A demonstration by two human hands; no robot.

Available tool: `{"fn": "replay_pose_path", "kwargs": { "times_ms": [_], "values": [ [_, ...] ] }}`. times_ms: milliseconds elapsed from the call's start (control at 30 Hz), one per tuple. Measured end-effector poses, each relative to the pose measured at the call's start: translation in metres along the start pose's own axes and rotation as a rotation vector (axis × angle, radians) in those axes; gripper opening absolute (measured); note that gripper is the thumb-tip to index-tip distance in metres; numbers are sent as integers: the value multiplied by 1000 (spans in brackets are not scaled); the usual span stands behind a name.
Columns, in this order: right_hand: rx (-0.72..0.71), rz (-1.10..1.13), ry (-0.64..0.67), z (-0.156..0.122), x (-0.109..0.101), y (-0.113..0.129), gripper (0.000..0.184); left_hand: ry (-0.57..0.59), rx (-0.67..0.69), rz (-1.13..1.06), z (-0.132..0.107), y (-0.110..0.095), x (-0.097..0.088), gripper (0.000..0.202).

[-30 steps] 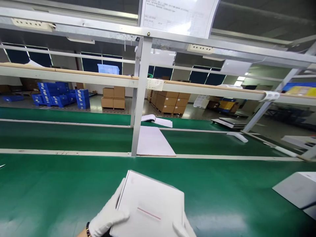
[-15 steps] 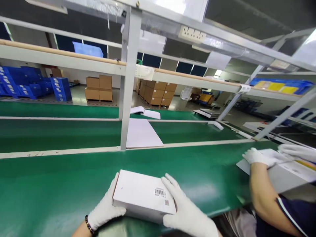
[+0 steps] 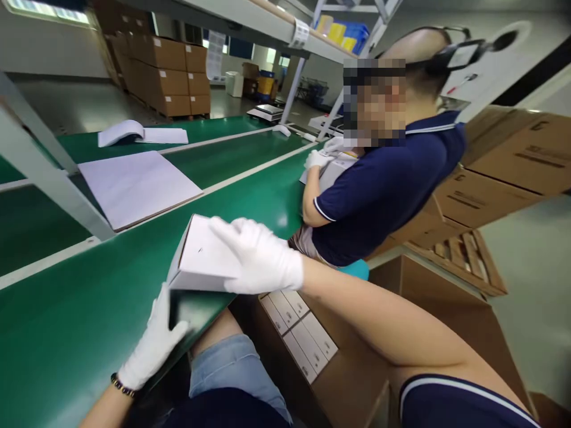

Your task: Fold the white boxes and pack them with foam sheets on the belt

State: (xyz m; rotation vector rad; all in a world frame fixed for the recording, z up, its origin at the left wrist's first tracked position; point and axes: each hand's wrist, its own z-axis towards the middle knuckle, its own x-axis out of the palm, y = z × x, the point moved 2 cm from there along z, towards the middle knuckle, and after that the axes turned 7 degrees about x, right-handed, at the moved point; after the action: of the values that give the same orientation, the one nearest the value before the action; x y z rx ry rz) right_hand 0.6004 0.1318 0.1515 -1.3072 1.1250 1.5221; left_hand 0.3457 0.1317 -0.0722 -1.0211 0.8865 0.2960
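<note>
While the left hand [image 3: 154, 339] gapes, the right hand [image 3: 265, 260] grips a closed-looking white box [image 3: 201, 254].

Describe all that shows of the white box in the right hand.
The white box looks shut and cardboard-like, with a small dark mark on top and a brownish edge by its left end. It tilts over the table, seemingly lifted. The right hand grips its right part, hiding much of it; the left hand is at its lower left corner, contact unclear.
</note>
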Motion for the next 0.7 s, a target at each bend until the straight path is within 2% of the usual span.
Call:
{"fn": "replay_pose_path", "kwargs": {
  "times_ms": [67, 133, 167, 233, 333, 433, 567, 700],
  "values": [
    [136, 32, -116, -37, -29, -28, 109, 45, 63, 211, -2, -9, 21, 100],
    [276, 37, -239, -77, -49, -58, 104, 163, 138, 393, 1, -23, 37, 93],
    [360, 37, -305, -96, -53, -74, 103, 226, 161, 458, 4, -31, 42, 85],
    [556, 38, -434, -133, -47, -107, 105, 313, 179, 550, 12, -44, 47, 70],
    [843, -2, -562, -172, -9, -150, 109, 318, 185, 644, 21, -54, 47, 60],
    [1004, -111, -511, -188, 37, -175, 103, 297, 216, 703, 25, -55, 47, 55],
    [1081, -113, -379, -200, 87, -193, 96, 291, 240, 734, 25, -52, 50, 55],
    [1038, 45, -344, -220, 140, -205, 88, 271, 264, 731, 24, -51, 52, 51]
  ]
}}
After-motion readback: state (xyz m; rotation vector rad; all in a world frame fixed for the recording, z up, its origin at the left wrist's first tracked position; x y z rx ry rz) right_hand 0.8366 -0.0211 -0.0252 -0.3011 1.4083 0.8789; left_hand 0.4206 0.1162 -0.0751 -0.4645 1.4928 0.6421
